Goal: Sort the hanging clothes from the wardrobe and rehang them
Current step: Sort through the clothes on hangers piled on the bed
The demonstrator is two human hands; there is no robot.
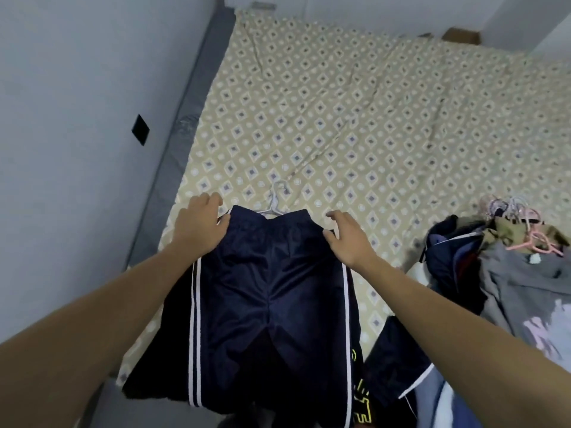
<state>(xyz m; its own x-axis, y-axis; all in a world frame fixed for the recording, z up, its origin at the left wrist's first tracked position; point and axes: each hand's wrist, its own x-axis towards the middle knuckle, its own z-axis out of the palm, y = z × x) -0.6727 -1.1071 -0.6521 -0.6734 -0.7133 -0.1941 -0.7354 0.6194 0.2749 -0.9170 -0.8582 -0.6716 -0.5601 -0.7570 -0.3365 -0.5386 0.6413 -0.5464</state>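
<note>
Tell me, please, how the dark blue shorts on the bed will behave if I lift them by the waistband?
The dark blue shorts look thin and shiny, so probably floppy and light; the legs would likely hang down. The sheen suggests slippery fabric that may slide off the white hanger at the waistband.

The shorts [272, 291] lie flat on the near-left part of the bed [355, 118], waistband away from the person, a hanger [276, 200] poking out beyond it. The left hand [200, 223] rests on the waistband's left corner, the right hand [346, 239] on its right corner. Right of the shorts — a pile of clothes [500, 273] with hangers [525, 223] on top. The wall [77, 118] runs along the bed's left side — a cardboard box [462, 37] behind the far edge.
</note>
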